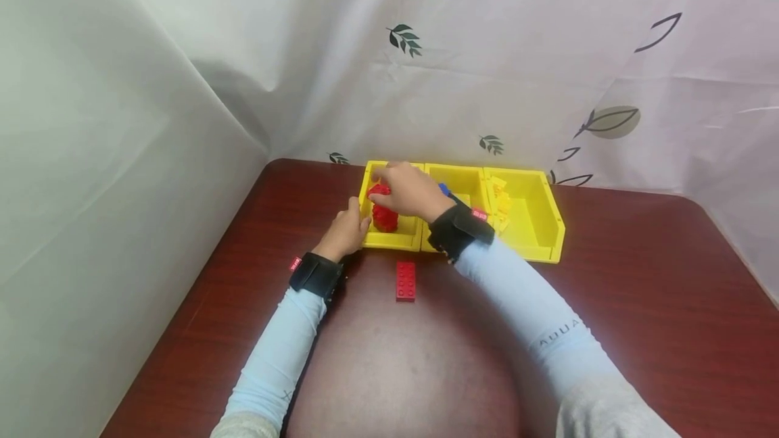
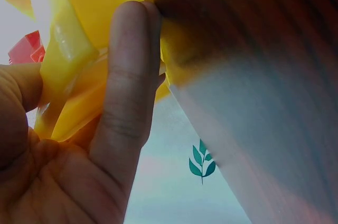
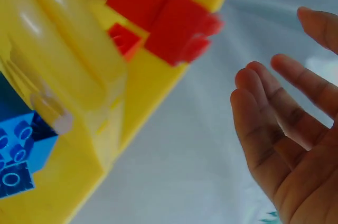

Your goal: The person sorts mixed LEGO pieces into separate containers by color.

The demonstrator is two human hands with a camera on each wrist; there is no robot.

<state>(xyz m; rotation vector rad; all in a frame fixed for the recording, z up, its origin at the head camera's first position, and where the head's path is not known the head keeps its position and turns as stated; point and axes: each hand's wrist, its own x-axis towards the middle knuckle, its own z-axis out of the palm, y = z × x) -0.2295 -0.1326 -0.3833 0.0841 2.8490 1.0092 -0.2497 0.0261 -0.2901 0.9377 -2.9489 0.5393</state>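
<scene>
My left hand (image 1: 345, 230) grips the side wall of the leftmost yellow bin (image 1: 391, 245). In the left wrist view the thumb lies on one face of the bin's wall (image 2: 66, 42) and the fingers on the other. Several red toy bricks (image 1: 385, 219) are heaped in that bin. Over them hovers my right hand (image 1: 414, 189). The right wrist view shows its fingers (image 3: 259, 134) spread and loosely bent, holding nothing, apart from the red bricks (image 3: 163, 18). One red eight-stud brick (image 1: 406, 281) lies on the table in front of the bins.
Two more yellow bins adjoin on the right: the middle one has blue bricks (image 3: 18, 145), the right one (image 1: 535, 222) several yellow bricks (image 1: 502, 203). A dark red-brown table (image 1: 639, 303) carries everything. Behind it hangs a white curtain (image 1: 341, 73) with leaf prints.
</scene>
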